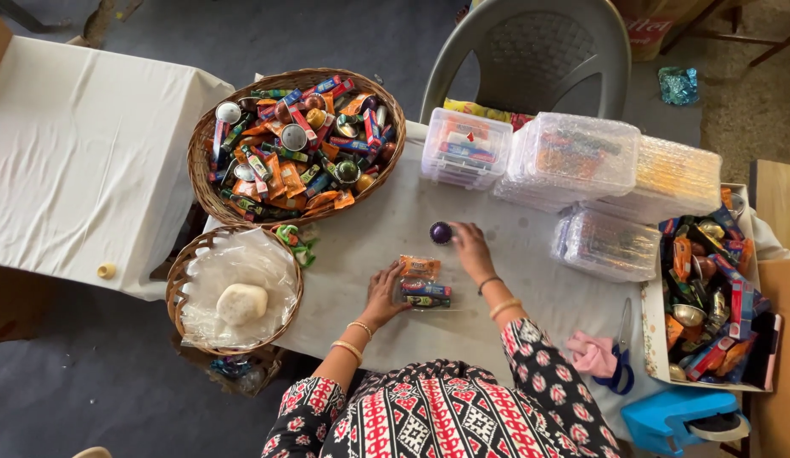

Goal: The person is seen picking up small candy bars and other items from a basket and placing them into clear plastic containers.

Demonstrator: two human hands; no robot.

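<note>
hands at a clear plastic box on a cloth-covered table

head view, looking straight down. left hand (383, 293) laid flat against the left end of a small clear plastic box (422, 288), fingers spread a little and resting on it, not clenched. box flat on the white table cloth (386, 229), just in front of the body, packed with small wrapped items in orange, red, blue and green. right hand (470, 248) reached past the far edge of the box, fingertips drawn together at a small round purple object (441, 232); touching it or only beside it cannot be told. purple object set on the cloth just beyond the box, apart from it.

large wicker basket (296, 144) at far left of the table, heaped with mixed small packets and round metallic pieces. smaller wicker basket (234, 290) nearer, at the table's left edge, lined with clear plastic and holding a pale round lump (241, 303). stack of clear lidded boxes (573, 174) at far right, some in bubble wrap. open cardboard tray (707, 293) of similar packets at the right edge. blue-handled scissors (621, 352) and pink cloth (592, 354) near the right forearm. grey plastic chair (531, 55) beyond the table.
</note>
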